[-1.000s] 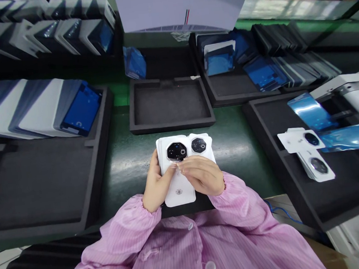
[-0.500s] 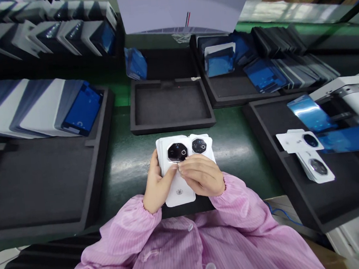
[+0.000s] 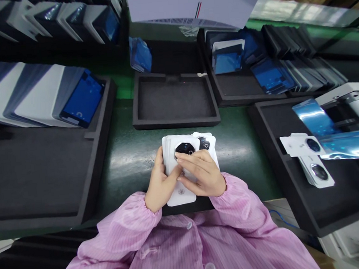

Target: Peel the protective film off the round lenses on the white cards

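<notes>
Up went the right hand (image 3: 203, 176), its fingertips sliding from just below the black lens (image 3: 185, 147) onto its near-left edge! Nearest of all sat the pink smock (image 3: 174, 252), cuffs gathered at both wrists. Just beyond it, near middle, came the white stack (image 3: 181, 198), and the left hand (image 3: 160, 186) was clamped on its left side, thumb laid across the top. Both hands were together over it, almost touching; whether the right one pinched anything, I couldn't tell. Just right of the stack, partly under it, peeked a second panel (image 3: 211, 142).

Out to the right, two crossed piles of panels (image 3: 311, 173) lay in the right tray (image 3: 339, 204), blue film (image 3: 353, 144) beside them. Over on the left, a leaning row of covers (image 3: 84, 99) filled the far part of the left tray (image 3: 45, 175). Farther on, across the green bench (image 3: 130, 143), stood the middle tray (image 3: 176, 103), and at the far edge, a white board (image 3: 168, 3).
</notes>
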Demonstrator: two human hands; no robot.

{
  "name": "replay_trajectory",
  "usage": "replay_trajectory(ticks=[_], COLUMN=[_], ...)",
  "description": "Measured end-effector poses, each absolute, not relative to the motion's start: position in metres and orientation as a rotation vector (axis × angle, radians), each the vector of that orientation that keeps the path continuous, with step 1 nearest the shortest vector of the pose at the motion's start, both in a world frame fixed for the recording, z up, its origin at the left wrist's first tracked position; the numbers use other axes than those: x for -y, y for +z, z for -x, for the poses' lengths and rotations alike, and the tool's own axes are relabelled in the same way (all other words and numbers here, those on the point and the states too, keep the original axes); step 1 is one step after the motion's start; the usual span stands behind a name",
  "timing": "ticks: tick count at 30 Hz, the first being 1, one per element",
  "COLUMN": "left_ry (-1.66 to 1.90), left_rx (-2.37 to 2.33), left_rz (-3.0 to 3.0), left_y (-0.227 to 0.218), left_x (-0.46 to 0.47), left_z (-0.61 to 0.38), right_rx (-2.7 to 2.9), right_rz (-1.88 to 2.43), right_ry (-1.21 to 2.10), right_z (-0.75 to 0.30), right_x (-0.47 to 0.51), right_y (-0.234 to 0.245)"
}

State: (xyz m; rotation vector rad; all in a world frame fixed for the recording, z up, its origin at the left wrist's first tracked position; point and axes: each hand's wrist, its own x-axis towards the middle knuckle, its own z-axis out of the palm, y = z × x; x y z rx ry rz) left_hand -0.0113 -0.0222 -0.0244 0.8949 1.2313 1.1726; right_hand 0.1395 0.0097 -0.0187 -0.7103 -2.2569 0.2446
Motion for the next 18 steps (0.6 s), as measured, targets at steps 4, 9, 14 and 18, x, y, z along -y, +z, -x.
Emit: replay_trajectory(ticks=[4,9,14,18], left_ry=[1.155,1.151,1.160,1.159], left_rx=[-1.249,-1.304,-1.245,-1.225], left_rz=[-0.913,-0.942,-0.897,-0.912], left_y=[-0.0252,-0.0246,-0.0250,-0.0245], left_x=[0.0219,0.0214,0.0223,0.0212], left_z=[0.0113,0.0121,0.0114,0.0118], right_rx=[2.312,2.294,2.288,2.285], right_rz=[0.722,0.717,0.763,0.748], right_ry=[0.250,0.228,0.198,0.168], right_z=[-0.1381,-0.1364,-0.1355,-0.1354], right_x=[-0.0090,-0.0087,-0.0091,-0.0101], right_y=[-0.0164,-0.0159,-0.0147,-0.0136])
